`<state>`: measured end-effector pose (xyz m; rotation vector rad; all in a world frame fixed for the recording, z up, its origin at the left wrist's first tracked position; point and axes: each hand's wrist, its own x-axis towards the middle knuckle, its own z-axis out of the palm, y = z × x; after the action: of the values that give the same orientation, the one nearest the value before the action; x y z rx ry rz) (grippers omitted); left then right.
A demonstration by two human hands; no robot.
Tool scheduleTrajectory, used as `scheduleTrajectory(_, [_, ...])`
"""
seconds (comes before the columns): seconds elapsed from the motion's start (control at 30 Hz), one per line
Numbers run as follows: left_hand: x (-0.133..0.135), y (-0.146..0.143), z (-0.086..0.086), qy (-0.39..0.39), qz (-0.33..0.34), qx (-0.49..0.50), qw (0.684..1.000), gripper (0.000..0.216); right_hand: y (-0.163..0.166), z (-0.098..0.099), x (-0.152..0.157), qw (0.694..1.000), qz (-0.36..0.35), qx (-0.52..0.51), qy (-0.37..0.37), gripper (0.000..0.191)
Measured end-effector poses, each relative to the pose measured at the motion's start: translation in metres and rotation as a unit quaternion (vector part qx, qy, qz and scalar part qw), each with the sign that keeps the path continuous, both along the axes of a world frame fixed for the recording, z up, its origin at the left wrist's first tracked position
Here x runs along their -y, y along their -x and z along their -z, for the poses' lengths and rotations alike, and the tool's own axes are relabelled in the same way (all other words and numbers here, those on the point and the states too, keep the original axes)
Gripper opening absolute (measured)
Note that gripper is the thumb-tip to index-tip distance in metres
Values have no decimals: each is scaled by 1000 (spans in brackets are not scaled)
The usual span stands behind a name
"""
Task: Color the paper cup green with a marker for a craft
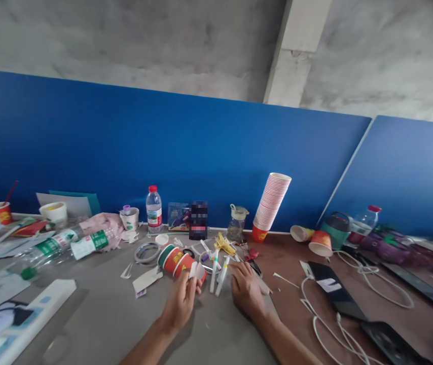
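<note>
My left hand is closed, pinching a small white piece that looks like paper or card, between thumb and fingers. Just behind it, a nested row of red and green paper cups lies on its side. My right hand rests palm down on the table, its fingers reaching forward; the fingertips are partly hard to make out. Between my hands lie two white marker pens, one with a green band and one with a yellow band. Beyond them is a crumpled yellow thing.
A tall leaning stack of paper cups stands behind my right hand, beside a glass jar. A water bottle is upright at the back. Phones and white cables lie right; a power strip and fallen bottles lie left.
</note>
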<state>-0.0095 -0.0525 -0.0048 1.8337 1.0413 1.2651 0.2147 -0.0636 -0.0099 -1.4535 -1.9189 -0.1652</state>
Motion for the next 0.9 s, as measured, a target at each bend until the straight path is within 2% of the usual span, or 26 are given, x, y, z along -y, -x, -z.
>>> scheduleTrajectory(0.2, [6,-3,1,27,27,-23,999,26,2,-11,2,993,-45,68,83,51])
scheduleTrajectory(0.37, [19,-9,-5,6,53,-59,997,23,2,-11,3,990,-58,82,95,38])
scheduleTrajectory(0.43, [24,-12,-8,4,88,-84,993,24,1,-10,4,990,-38,88,107,34])
scheduleTrajectory(0.57, [30,-15,-15,13,145,-114,983,24,-1,-13,6,989,-49,102,99,29])
scheduleTrajectory(0.77, [31,-15,-17,-6,130,-134,982,22,-4,-12,9,983,-56,145,96,31])
scheduleTrajectory(0.9, [33,-16,-20,-3,148,-149,978,22,-3,-8,8,983,-60,143,100,36])
